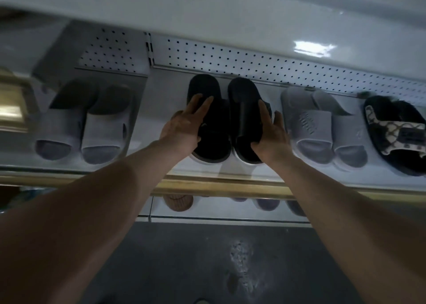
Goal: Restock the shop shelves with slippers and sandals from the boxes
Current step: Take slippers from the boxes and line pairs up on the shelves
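Note:
Two black slippers lie side by side on the white shelf [161, 110], toes toward me. My left hand [184, 123] rests on the outer side of the left black slipper [214, 137], fingers spread over its strap. My right hand [270, 133] cups the outer side of the right black slipper [244, 110], thumb under its strap edge. Both slippers touch the shelf; the hands press them together from either side.
A grey pair [92, 128] sits left of the black pair, a lighter grey pair [322, 133] to the right, and a black slipper with a patterned strap [396, 135] at far right. A pegboard back panel [230, 56], a gold shelf edge [219, 186], and a lower shelf with more slippers [178, 202] are visible.

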Action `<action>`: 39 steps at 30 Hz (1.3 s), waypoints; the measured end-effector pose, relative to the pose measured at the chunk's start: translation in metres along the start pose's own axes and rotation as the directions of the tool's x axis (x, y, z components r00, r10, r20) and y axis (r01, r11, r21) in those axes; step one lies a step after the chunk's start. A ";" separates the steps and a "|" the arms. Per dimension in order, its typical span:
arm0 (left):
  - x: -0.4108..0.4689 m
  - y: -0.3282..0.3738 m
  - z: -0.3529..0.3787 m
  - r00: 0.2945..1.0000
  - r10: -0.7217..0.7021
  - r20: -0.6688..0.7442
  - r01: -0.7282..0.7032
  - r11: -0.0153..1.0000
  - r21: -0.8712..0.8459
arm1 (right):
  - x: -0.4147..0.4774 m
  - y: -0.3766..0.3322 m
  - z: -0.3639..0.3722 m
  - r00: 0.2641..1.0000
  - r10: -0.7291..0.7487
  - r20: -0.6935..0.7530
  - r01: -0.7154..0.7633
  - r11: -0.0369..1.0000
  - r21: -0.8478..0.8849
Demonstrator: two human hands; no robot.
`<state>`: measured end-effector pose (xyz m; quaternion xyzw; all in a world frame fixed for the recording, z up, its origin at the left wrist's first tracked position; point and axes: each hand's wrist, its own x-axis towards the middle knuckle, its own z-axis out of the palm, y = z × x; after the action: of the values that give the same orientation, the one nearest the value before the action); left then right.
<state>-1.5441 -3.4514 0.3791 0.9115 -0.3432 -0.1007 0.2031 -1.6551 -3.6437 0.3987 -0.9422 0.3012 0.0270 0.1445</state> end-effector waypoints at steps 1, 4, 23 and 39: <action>0.002 -0.002 -0.001 1.000 0.008 -0.009 -0.008 1.000 0.015 | 0.002 0.000 -0.002 1.000 -0.013 -0.001 0.013 1.000 0.009; -0.001 -0.006 -0.006 1.000 0.008 -0.021 -0.007 0.999 0.045 | 0.004 -0.008 -0.006 0.997 -0.069 -0.021 0.070 0.996 0.058; -0.003 -0.020 -0.028 0.996 -0.088 0.007 0.087 0.989 0.123 | -0.006 -0.029 -0.004 0.998 -0.014 -0.057 0.020 0.993 0.112; 0.008 0.055 -0.010 0.983 0.128 -0.135 -0.118 0.990 0.076 | -0.015 0.026 -0.032 0.982 -0.071 -0.176 0.102 0.980 0.173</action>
<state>-1.5671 -3.4910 0.4120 0.8998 -0.3870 -0.0124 0.2012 -1.6839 -3.6645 0.4246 -0.9363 0.2721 -0.0868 0.2043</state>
